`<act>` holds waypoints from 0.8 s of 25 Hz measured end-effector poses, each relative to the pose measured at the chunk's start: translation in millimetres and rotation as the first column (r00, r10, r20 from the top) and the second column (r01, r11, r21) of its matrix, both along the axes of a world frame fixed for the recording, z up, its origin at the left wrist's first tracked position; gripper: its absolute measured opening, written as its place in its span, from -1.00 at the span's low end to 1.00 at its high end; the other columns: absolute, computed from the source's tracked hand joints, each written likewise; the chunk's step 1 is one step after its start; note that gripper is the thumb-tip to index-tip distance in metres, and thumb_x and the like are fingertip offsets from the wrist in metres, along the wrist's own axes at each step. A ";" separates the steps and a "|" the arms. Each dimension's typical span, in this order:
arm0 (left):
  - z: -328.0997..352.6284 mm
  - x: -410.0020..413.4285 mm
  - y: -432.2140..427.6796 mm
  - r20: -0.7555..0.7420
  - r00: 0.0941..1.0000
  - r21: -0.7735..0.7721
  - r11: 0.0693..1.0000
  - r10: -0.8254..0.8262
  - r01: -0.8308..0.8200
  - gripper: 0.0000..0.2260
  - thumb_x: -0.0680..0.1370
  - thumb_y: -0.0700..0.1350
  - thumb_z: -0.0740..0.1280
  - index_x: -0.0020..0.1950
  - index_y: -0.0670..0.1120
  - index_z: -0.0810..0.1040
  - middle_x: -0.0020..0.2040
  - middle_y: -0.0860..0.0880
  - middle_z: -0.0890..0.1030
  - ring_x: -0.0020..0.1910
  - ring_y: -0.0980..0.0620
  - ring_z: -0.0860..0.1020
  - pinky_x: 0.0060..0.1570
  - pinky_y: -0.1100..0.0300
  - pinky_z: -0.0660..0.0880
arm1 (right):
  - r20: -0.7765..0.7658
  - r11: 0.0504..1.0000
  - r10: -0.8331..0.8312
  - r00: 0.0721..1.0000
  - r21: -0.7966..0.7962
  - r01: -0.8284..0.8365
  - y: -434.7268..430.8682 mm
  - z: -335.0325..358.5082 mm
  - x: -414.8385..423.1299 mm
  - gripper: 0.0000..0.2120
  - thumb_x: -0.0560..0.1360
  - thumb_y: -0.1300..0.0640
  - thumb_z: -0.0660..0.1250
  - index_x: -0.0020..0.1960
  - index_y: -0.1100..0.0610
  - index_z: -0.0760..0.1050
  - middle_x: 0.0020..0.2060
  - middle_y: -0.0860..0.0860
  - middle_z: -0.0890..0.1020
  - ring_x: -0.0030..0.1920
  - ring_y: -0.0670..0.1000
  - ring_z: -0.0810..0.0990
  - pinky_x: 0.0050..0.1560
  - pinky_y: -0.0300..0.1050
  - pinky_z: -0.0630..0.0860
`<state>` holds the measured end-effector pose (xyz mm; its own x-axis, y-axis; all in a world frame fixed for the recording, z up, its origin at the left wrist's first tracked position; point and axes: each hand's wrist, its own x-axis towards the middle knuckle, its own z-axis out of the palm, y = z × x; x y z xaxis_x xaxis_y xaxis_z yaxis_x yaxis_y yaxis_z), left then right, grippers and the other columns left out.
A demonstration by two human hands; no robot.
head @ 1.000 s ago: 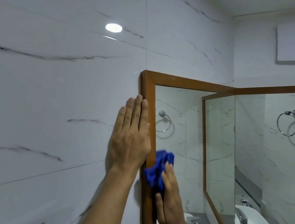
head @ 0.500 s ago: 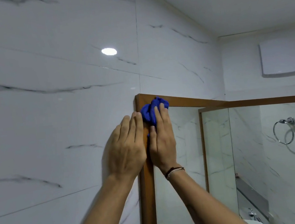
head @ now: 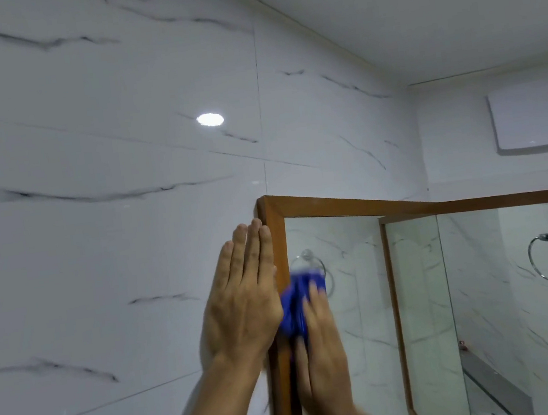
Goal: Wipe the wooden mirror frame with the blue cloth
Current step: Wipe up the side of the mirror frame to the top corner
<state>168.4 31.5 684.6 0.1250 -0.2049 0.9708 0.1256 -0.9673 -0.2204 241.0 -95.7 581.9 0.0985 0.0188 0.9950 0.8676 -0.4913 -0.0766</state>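
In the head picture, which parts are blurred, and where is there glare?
Head view: the right hand and the crumpled blue cloth are smeared by motion; the left hand, flat on the white marble wall tile, is sharp; a bright oval lamp reflection glares on the tile.
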 end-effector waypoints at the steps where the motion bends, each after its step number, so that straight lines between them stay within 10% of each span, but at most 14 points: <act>1: 0.3 -0.2 0.0 -0.009 1.000 0.010 1.000 0.007 -0.007 -0.41 0.83 -0.04 0.06 0.80 -0.28 0.04 0.80 -0.29 0.04 0.80 -0.26 0.03 0.76 -0.19 0.19 | -0.037 0.999 0.038 0.999 0.031 -0.037 2.1 50.0 -3.9 -0.35 0.76 0.05 0.10 0.83 -0.03 0.04 0.83 -0.08 0.07 0.84 0.05 0.10 0.81 0.12 0.14; 4: 1.9 -4.1 -0.2 -0.019 1.000 0.015 1.000 0.018 -0.018 -0.44 0.84 -0.03 -0.03 0.79 -0.30 0.09 0.79 -0.30 0.09 0.80 -0.27 0.06 0.75 -0.20 0.20 | -0.058 0.995 0.013 0.998 0.101 -0.007 8.1 98.5 -1.6 -0.40 0.79 0.06 0.08 0.81 0.14 0.14 0.83 0.03 0.11 0.85 0.03 0.06 0.84 0.02 0.09; 10: -3.3 -3.8 -0.2 -0.045 0.999 -0.015 1.000 -0.019 0.018 -0.43 0.85 -0.01 -0.02 0.82 -0.24 -0.04 0.82 -0.25 -0.04 0.82 -0.20 -0.03 0.78 -0.14 0.15 | 0.052 0.990 -0.139 0.989 0.014 0.139 3.3 -132.7 -13.8 -0.40 0.85 -0.14 -0.08 0.84 -0.03 -0.10 0.85 -0.09 -0.04 0.84 0.01 0.00 0.76 -0.04 0.10; 17: -5.0 3.0 0.5 0.041 0.999 -0.008 1.000 0.008 -0.008 -0.43 0.86 -0.01 -0.06 0.79 -0.32 0.06 0.79 -0.34 0.09 0.80 -0.25 0.09 0.76 -0.17 0.19 | -0.066 0.995 0.009 0.998 0.096 -0.003 4.1 94.4 1.0 -0.40 0.80 -0.02 0.03 0.81 0.00 0.00 0.83 -0.06 0.06 0.84 0.01 0.07 0.83 -0.06 0.07; 20: -5.3 0.3 2.1 0.019 1.000 0.004 1.000 -0.009 0.009 -0.43 0.86 0.01 -0.07 0.80 -0.30 0.01 0.80 -0.32 0.05 0.81 -0.24 0.05 0.77 -0.16 0.16 | -0.083 0.994 0.006 0.997 0.112 0.004 9.3 76.4 1.1 -0.42 0.81 0.00 0.03 0.79 0.05 0.03 0.82 -0.02 0.11 0.84 0.03 0.11 0.83 0.01 0.12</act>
